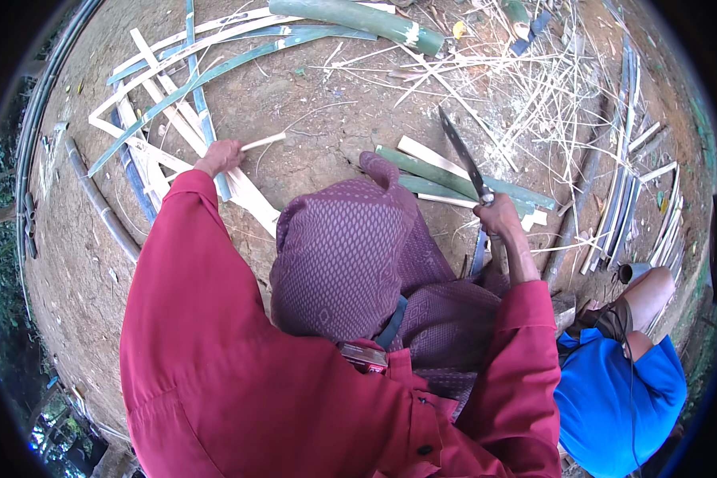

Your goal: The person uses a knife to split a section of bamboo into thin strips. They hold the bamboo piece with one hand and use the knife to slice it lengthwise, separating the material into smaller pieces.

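Observation:
My right hand [498, 215] is closed round the handle of a long-bladed knife [460, 150], its dark blade pointing up and away. Below the blade lie split green bamboo pieces [438, 177], some with pale inner faces. Far to the left, my left hand [221, 157] is closed at a pile of bamboo strips [187, 119], some green, some pale. A short pale bamboo stick [263, 142] juts out from its fingers on the right. The palm side of this hand is hidden.
Thin pale shavings [526, 103] litter the ground at the far right. A thick green bamboo pole [358, 22] lies at the back. More strips [617, 191] are stacked at the right, near a person in a blue shirt [621, 398]. My patterned cloth-covered knee [342, 255] rises between my arms.

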The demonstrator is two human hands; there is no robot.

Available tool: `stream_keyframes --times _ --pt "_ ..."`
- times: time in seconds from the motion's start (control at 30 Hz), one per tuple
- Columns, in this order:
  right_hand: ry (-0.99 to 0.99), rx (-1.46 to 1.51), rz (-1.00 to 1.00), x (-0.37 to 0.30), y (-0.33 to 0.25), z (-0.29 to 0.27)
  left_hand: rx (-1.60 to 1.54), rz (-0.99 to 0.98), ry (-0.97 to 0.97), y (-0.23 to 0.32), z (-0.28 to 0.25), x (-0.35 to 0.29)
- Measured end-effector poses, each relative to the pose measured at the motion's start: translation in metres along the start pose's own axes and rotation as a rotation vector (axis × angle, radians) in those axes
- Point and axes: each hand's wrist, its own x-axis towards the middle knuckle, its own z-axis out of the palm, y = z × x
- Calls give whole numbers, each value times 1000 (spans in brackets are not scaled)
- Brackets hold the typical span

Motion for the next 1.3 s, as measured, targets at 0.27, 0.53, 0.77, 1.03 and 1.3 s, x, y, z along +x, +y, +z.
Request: stream_keyframes --times 0.27,0.53,0.77,1.03,1.3 --pt "-62 -92 65 3 6 -33 -304 83 384 175 -121 -12" --pt "-71 -138 53 -1 -5 -35 -1709 354 860 192 -200 46" --pt "-71 -77 131 10 4 -23 -2327 -158 943 179 -88 152" --pt "-63 -29 112 27 20 -19 -2630 -289 1000 136 -48 214" --pt "-37 -52 138 26 40 -18 -655 -137 783 261 -4 141"
